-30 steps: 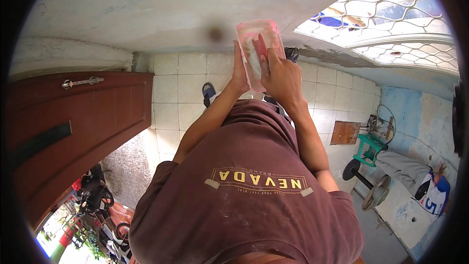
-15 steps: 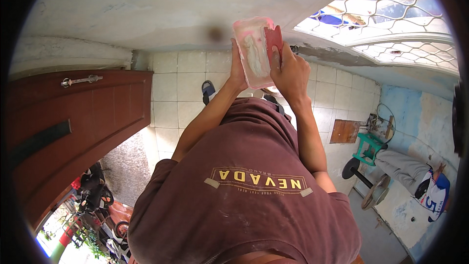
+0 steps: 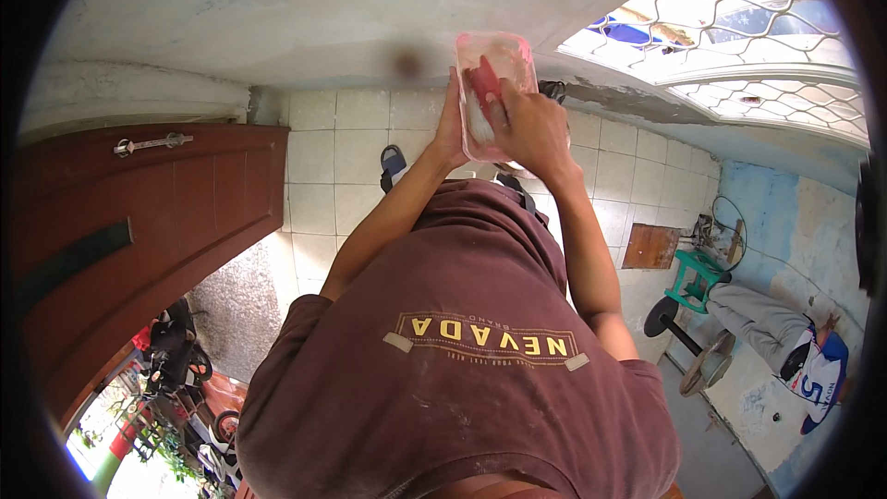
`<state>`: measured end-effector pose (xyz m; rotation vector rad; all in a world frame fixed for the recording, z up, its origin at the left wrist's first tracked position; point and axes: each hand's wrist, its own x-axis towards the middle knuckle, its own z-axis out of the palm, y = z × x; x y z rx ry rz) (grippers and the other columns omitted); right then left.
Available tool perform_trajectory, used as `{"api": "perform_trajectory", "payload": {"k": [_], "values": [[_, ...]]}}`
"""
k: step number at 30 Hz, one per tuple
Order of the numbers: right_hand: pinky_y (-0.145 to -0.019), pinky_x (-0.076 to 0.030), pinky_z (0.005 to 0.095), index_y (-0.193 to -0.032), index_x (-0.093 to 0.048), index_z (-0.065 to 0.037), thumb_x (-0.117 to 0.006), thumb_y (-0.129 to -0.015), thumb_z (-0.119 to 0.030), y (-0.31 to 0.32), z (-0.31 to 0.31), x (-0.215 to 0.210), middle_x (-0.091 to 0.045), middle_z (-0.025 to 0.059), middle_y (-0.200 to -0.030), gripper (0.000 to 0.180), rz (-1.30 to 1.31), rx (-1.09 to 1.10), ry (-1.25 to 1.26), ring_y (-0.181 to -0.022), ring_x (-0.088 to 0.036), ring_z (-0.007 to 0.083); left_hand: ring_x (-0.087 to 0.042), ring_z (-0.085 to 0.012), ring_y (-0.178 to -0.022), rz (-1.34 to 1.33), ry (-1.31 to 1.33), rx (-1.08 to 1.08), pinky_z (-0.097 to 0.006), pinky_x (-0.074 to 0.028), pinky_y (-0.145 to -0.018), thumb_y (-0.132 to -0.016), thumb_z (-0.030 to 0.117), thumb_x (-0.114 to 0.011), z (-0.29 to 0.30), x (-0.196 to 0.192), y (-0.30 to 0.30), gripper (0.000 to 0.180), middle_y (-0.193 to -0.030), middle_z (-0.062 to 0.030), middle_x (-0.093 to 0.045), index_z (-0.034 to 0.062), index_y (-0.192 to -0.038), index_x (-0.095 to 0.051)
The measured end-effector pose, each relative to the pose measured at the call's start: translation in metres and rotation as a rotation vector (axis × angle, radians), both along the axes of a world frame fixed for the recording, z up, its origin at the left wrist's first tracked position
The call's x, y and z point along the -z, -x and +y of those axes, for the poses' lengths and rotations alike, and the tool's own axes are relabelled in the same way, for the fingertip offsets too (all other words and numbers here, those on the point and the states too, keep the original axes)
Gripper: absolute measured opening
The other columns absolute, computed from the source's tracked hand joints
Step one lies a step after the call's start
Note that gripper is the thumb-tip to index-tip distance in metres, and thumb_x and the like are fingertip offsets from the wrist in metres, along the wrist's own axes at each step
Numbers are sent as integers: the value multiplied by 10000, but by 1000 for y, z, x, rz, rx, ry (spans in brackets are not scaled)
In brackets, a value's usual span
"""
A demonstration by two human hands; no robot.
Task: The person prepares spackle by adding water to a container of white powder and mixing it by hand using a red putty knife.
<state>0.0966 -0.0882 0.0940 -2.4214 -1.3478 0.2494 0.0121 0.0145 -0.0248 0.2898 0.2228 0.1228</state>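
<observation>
Head view: noted a translucent pink, rectangular plastic tub held up above pale square floor tiles, supported along its left side by a partly spread left hand (underside of the grip hidden). Noted also a flat red scraper within the tub's rim, pinched in a closed right hand. Judged tub light, somewhat flexible: hold by side wall and base. Judged scraper thin, fairly stiff, likely slippery if smeared with white paste: grip at the near end.
</observation>
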Motion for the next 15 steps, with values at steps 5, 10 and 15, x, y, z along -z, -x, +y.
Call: {"api": "perform_trajectory", "payload": {"k": [5,10,15], "values": [[-638,-517,560,-1048,-635,-38,-561,-1002,-264,-7,-4,-6,-677,234,-716,242,-10,53,45,-680,-674,453,-556,-304,-1356,-49,31,-47,-486,-528,-1090,-998,790,-219,0,-2,-1,875,-1506,-129,-517,156,-1587,-349],[-634,-517,564,-1045,-628,-20,-565,-999,-253,7,6,2,-673,231,-703,245,-33,13,-1,-664,-672,449,-557,-292,-1343,-2,-25,-87,-490,-491,-1113,-1006,777,-240,-8,-16,-4,838,-1495,-108,-527,180,-1579,-371],[-629,-535,553,-1017,-614,-1,-597,-933,-189,-5,-1,-3,-677,222,-685,207,-37,29,48,-652,-687,441,-540,-298,-1370,-44,2,-150,-497,-490,-1125,-999,787,-219,0,-9,-4,882,-1516,-127,-512,143,-1587,-351]]}}
